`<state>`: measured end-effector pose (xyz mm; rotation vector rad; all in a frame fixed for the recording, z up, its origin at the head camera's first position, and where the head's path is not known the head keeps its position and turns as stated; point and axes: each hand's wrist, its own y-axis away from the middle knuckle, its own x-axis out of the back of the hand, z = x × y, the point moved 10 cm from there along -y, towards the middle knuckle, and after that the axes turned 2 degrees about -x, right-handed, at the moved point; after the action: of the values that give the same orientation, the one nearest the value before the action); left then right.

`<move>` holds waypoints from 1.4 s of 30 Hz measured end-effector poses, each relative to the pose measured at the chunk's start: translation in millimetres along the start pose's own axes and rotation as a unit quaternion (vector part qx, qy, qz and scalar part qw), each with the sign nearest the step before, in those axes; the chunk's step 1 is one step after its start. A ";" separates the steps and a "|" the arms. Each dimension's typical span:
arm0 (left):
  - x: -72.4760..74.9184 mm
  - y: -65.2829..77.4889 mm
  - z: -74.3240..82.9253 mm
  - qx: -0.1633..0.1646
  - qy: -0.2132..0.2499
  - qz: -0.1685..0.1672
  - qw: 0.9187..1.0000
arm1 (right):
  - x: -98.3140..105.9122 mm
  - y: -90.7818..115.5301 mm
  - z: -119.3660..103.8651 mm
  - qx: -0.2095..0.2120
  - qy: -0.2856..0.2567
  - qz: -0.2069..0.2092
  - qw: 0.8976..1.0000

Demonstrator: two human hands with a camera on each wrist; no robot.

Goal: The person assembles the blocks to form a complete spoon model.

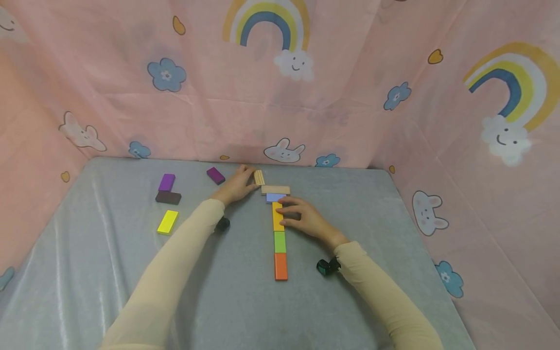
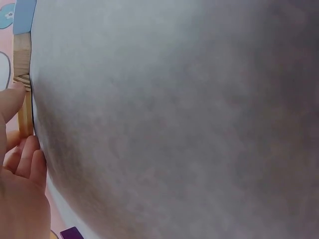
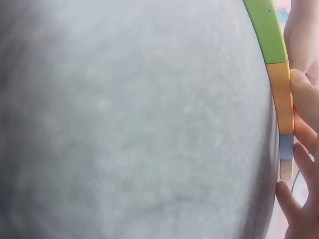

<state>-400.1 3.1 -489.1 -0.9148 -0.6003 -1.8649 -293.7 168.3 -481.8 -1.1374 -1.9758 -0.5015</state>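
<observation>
My left hand [image 1: 236, 186] holds a striped wooden block [image 1: 259, 177] near the table's far edge, thumb at one end and fingers at the other in the left wrist view. Against that block is a plain wooden block [image 1: 275, 189], with a blue block [image 1: 274, 199] in front of it. My right hand [image 1: 307, 218] touches the side of a yellow-orange block [image 1: 277, 221] with its fingertips, the fingers loosely bent. A green block [image 1: 280, 242] and an orange-red block [image 1: 281, 266] continue the line toward me, end to end.
On the left of the grey-covered table [image 1: 245, 311] lie a bright purple block [image 1: 166, 182], a dark brown block [image 1: 168, 198] and a yellow block [image 1: 168, 222]. A dark purple block [image 1: 216, 175] lies just left of my left hand. Pink patterned cloth [image 1: 210, 116] hangs behind the table.
</observation>
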 end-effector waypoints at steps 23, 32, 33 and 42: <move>-1.4 1.8 5.0 -0.013 -0.016 -0.005 1.000 | -1.9 0.1 1.9 0.000 -0.002 -0.001 1.000; -1.0 3.4 7.4 -0.018 -0.020 -0.004 1.000 | -1.3 0.8 0.3 0.005 -0.003 0.002 1.000; -0.7 3.6 7.9 -0.021 -0.019 -0.003 1.000 | -1.3 0.7 0.2 0.006 -0.003 0.002 1.000; 0.6 3.0 9.5 -0.031 -0.019 0.005 0.999 | -1.1 -0.2 1.1 -0.002 -0.003 0.000 1.000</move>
<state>-394.3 8.3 -482.8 -0.9931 -0.5620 -1.8692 -294.0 168.3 -483.3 -1.1423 -1.9810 -0.5025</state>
